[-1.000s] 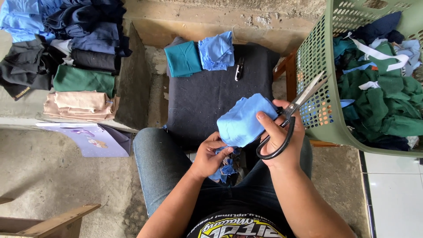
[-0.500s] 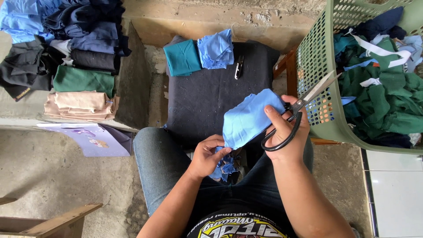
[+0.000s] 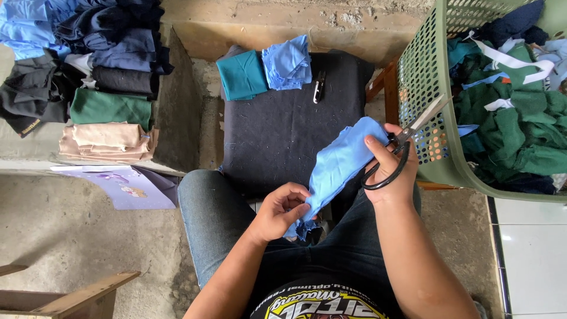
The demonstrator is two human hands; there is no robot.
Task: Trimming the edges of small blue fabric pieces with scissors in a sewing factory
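Near the centre of the frame, above my jeans-clad lap, my left hand [image 3: 280, 211] pinches the lower end of a light blue cloth piece [image 3: 338, 160], while my right hand [image 3: 391, 166] grips its upper end and also holds black-handled scissors [image 3: 407, 139], fingers through the loops, blades pointing toward the upper right. Just beyond it lies a dark cushion [image 3: 283, 127] carrying folded teal and blue pieces [image 3: 266, 71] and a small thread clipper [image 3: 319, 86]. At the right edge stands a green perforated basket [image 3: 425, 88] of green scraps; folded garments [image 3: 100, 82] are stacked at upper left.
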